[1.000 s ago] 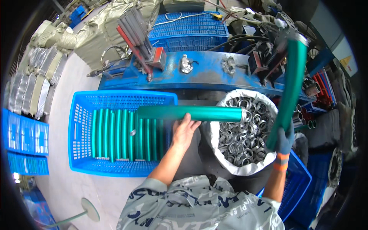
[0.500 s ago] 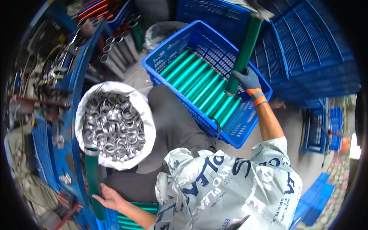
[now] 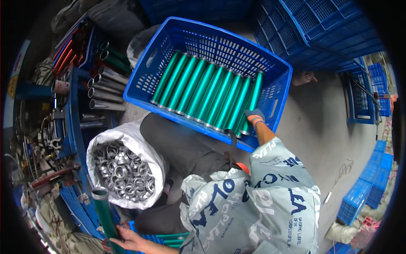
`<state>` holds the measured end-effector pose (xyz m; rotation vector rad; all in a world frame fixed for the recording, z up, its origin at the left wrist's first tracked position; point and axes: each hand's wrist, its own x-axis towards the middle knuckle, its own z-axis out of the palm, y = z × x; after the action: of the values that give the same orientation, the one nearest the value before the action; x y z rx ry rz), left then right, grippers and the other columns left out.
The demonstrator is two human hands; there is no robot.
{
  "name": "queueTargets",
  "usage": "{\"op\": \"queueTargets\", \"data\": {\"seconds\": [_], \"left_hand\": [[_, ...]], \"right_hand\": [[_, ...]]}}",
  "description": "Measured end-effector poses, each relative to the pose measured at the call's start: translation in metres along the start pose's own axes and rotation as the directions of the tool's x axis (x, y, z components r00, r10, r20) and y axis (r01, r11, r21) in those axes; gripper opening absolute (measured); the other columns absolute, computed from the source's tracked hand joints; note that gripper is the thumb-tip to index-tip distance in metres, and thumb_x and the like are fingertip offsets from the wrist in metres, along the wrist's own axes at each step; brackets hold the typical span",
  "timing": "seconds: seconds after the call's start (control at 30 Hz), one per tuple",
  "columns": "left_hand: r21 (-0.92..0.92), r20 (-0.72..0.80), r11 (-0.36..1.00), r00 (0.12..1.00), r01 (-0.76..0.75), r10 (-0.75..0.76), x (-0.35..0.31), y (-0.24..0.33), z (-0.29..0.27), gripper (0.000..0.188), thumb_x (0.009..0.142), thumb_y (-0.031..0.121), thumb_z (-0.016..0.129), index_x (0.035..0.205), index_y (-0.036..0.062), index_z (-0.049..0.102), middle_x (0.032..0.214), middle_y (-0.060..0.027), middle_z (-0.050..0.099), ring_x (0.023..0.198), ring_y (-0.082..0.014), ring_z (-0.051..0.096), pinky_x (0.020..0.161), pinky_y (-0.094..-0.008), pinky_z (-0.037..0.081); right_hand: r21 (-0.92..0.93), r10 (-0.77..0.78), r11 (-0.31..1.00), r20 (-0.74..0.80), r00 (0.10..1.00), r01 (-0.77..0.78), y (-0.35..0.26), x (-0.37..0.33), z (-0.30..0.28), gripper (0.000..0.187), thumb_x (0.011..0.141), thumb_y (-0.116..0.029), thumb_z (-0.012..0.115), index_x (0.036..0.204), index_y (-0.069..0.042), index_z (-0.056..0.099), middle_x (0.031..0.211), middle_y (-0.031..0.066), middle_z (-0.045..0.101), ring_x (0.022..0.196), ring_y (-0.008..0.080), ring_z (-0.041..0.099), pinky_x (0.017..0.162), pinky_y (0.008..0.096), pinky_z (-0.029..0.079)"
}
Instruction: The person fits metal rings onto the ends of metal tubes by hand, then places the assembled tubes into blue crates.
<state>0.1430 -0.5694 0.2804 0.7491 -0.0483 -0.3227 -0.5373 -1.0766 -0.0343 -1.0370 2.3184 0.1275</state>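
Note:
My right hand (image 3: 254,116), in a grey glove with an orange cuff, is down in the blue plastic crate (image 3: 207,27). Its fingers are closed round the lower part of a green metal tube (image 3: 255,91), the rightmost of a row. That tube lies slightly askew beside several similar green tubes (image 3: 197,89), packed side by side. At lower left my bare left hand (image 3: 128,240) grips another green tube (image 3: 103,211). This one stands tilted, its silver-rimmed open end up, near the white sack (image 3: 154,156) of metal rings (image 3: 124,171).
Bare silver tubes (image 3: 108,92) lie at the left by a blue metal frame (image 3: 76,122). Stacked blue crates (image 3: 325,29) rise at the far right. More green tubes (image 3: 173,238) lie in a container beneath my left forearm. Crates (image 3: 359,199) stand on the right.
My right hand has lowered its green tube from upright above the crate to lying beside the row. My left hand still holds its tube. The view has turned.

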Motion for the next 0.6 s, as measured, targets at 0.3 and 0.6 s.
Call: {"op": "queueTargets", "data": {"seconds": [0.3,0.6], "left_hand": [[0.122,0.023,0.991,0.998,0.058,-0.061,-0.004,-0.043,0.04,0.048,0.109,0.015,0.078,0.147,-0.0093,0.062,0.159,-0.0221,0.06,0.142,-0.0324,0.063,0.119,-0.045,0.059],[0.066,0.101,0.969,0.964,0.239,-0.245,-0.028,0.003,0.046,0.068,0.113,0.03,0.072,0.161,-0.0119,0.049,0.171,-0.0266,0.051,0.154,-0.0396,0.052,0.135,-0.0557,0.035]], "right_hand": [[-0.612,-0.413,0.3,0.608,0.678,0.732,0.089,0.094,0.115,0.044,0.097,-0.034,0.075,0.133,-0.012,0.083,0.144,0.0146,0.078,0.131,0.0348,0.076,0.108,0.045,0.063],[-0.594,-0.566,0.319,0.506,0.651,0.738,-0.093,0.018,0.086,0.036,0.097,-0.026,0.066,0.124,-0.014,0.086,0.132,0.0234,0.08,0.116,0.0428,0.079,0.097,0.0565,0.063]]}}
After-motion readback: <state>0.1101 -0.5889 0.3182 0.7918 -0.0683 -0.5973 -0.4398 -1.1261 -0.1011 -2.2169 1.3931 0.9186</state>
